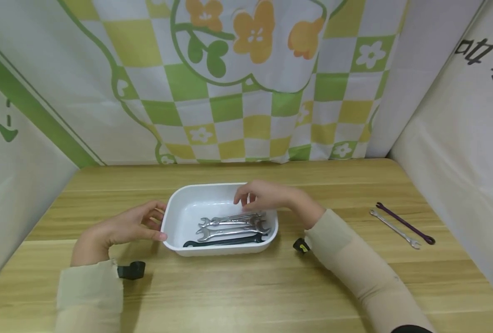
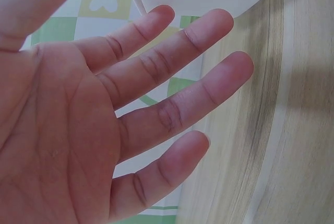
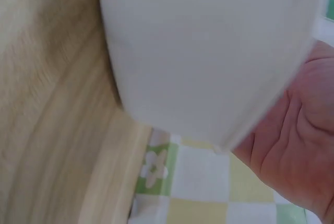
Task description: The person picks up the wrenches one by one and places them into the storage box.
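Note:
A white tray [image 1: 221, 251] stands on the table with several silver open-end wrenches [image 1: 230, 230] in it. A black wrench [image 1: 225, 241] lies along the tray's near side. My left hand [image 1: 126, 226] is at the tray's left end, its thumb tip right by the rim; the left wrist view shows the fingers [image 2: 172, 112] spread, with nothing in them. Over the tray's far right corner reaches my right hand [image 1: 263, 195], its loosely bent fingers pointing down inside, above the wrenches, with nothing visible in them. In the right wrist view the tray's wall hides those fingers.
On the table's right side lie a silver wrench [image 1: 394, 228] and a dark purple wrench [image 1: 404, 223], side by side. A checkered, flowered cloth [image 1: 230, 111] hangs behind the wooden table [image 1: 238, 296]. White panels close in both sides.

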Motion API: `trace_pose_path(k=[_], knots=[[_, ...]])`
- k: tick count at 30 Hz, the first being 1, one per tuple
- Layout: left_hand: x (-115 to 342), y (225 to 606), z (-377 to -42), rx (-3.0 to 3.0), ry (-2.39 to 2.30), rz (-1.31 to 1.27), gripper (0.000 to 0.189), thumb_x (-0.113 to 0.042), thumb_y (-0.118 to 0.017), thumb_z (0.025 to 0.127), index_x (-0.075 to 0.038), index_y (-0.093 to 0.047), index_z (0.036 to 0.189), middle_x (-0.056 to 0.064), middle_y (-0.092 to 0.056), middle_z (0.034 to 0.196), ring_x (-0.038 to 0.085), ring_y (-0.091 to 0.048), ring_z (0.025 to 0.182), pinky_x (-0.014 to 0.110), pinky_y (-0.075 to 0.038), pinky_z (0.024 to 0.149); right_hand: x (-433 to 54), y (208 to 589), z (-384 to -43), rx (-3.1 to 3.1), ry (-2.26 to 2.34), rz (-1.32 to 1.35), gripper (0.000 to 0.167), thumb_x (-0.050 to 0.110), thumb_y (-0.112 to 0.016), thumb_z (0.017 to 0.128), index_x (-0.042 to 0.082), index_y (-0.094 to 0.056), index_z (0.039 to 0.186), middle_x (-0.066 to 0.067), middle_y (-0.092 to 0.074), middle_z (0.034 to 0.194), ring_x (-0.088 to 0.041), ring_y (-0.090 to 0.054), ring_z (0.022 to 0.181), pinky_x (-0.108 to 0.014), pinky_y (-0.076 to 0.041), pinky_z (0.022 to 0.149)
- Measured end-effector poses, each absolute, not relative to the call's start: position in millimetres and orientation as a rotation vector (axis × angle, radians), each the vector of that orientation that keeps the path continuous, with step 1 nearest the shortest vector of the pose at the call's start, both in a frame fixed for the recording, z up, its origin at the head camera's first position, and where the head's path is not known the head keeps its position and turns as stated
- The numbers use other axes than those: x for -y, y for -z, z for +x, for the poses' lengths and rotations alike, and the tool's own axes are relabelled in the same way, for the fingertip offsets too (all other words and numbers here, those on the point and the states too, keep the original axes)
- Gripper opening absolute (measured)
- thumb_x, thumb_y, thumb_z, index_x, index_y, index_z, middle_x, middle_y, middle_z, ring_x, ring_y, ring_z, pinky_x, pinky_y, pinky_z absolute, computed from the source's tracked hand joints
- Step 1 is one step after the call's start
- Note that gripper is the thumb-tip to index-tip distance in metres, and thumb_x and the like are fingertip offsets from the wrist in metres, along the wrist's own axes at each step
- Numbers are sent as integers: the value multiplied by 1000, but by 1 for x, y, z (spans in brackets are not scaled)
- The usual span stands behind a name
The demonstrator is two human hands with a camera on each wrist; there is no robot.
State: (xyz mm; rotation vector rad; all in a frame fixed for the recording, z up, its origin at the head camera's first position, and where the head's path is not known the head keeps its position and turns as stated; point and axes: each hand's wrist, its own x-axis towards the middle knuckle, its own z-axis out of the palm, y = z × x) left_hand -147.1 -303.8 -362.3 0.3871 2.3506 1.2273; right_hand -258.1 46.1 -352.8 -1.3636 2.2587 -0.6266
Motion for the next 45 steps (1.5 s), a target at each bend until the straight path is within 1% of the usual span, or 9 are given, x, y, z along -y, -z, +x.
trace_pose_path(k=[6,11,15,19,23,27,29,36,45], knots=[[305,363,-147,-2350,-1224,387,67,-18,-78,85,2,-40,137,25,-58,125,30,-63,106,37,-51,86,-64,347,-254,-2268,720,-1396,27,8,-63,96,0,-65,121,-8,-70,104,-19,-65,96,-28,-53,87],[305,363,-147,-2344,-1233,400,66,-17,-78,85,3,-40,135,26,-58,124,32,-64,107,38,-51,87,-80,344,-248,-2300,793,-1390,26,9,-62,97,1,-66,121,-6,-70,102,-16,-65,95,-30,-54,87],[305,363,-147,-2349,-1232,403,65,-17,-78,85,3,-40,135,26,-58,123,31,-64,107,38,-51,87,-92,342,-243,-2337,853,-1396,24,10,-63,97,2,-67,118,-10,-71,105,-15,-65,93,-33,-55,84],[304,363,-147,-2346,-1231,402,65,-17,-77,86,3,-40,135,25,-59,123,30,-64,107,37,-51,87,-106,338,-236,-2377,911,-1356,23,10,-63,96,4,-68,117,-14,-71,109,-17,-65,95,-37,-54,84],[304,363,-146,-2335,-1239,404,65,-16,-77,86,3,-39,136,25,-58,124,31,-64,108,36,-51,86,-122,333,-230,-2432,963,-1301,24,8,-65,95,6,-68,118,-10,-71,104,-16,-65,91,-41,-53,85],[303,363,-147,-2333,-1240,400,66,-17,-77,86,3,-39,137,25,-58,125,32,-63,110,37,-51,87,-138,326,-225,-2507,967,-1265,25,8,-66,95,8,-68,120,-2,-69,95,-13,-63,86,-41,-52,85],[303,363,-147,-2334,-1235,391,67,-17,-77,86,3,-39,137,26,-57,126,33,-63,110,38,-51,87,-146,323,-223,-2538,970,-1255,25,7,-66,95,7,-67,120,0,-68,93,-12,-62,86,-41,-52,85],[304,362,-148,-2336,-1219,374,67,-19,-77,86,2,-39,137,26,-57,127,33,-63,110,42,-52,89,-168,315,-216,-2619,976,-1244,25,7,-64,96,8,-67,121,2,-67,94,-12,-62,90,-42,-53,87],[304,362,-148,-2337,-1213,359,66,-19,-77,87,2,-40,137,25,-57,127,32,-63,110,42,-51,90,-196,307,-207,-2706,931,-1158,24,8,-63,97,9,-67,121,2,-69,98,-11,-62,91,-42,-53,86]])
